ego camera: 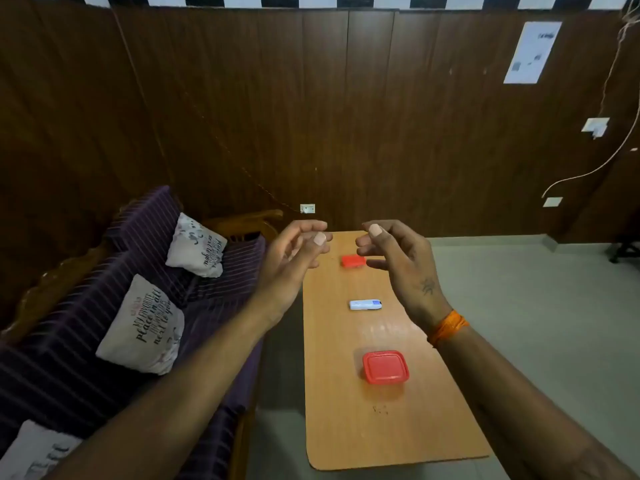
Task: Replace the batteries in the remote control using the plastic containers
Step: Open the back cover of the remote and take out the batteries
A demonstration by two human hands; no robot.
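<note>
The small white plastic remote control with a blue patch near one end (pixel 365 304) lies flat at mid-length of the long light-wooden tabletop (pixel 346 427), its long axis across the tabletop's width, dark tip pointing right. It looks light, rigid and smooth, so pinching its two long edges should serve best. A square clear plastic container with a red lid (pixel 385 367) sits nearer, a second red-lidded container (pixel 353 261) farther. The left hand (pixel 294 252) and right hand (pixel 398 258) hover raised above the far end, fingers loosely curled, holding nothing

Table (pixel 346 427): containers (pixel 385 367), remote (pixel 365 304).
</note>
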